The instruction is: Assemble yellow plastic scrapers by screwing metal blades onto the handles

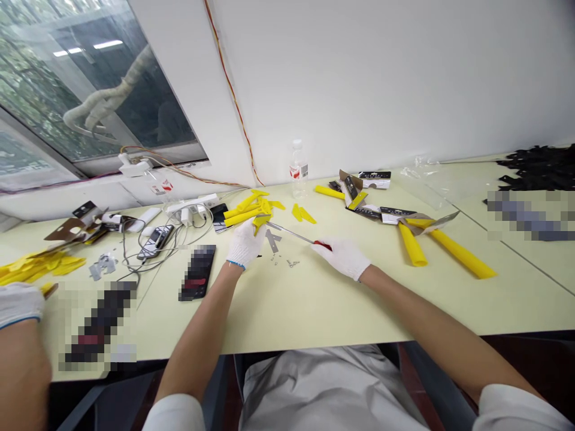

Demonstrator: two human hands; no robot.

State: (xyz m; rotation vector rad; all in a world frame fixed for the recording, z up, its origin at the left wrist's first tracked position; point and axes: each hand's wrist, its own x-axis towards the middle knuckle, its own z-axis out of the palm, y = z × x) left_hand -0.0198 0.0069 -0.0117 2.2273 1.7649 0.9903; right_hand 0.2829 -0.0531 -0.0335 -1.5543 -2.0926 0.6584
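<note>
The left hand, in a white glove, is closed around a yellow part, in front of the yellow pile. The right hand, gloved also, grips a screwdriver by its red handle. Its shaft points left to the yellow part; whether the tip touches, I cannot tell. Between the hands lie grey plates and, nearer, small screws.

At the far side, by the wall, a clear bottle stands upright; I cannot tell what is inside. Another bottle is tilted at the left. A clear bag lies far right, near the black parts. Yellow tubes lie to the right.

The table is pale yellow, with a seam at each side. Behind it are a white wall and, far left, a window. At the left edge, another person's gloved hand rests near yellow pieces.
</note>
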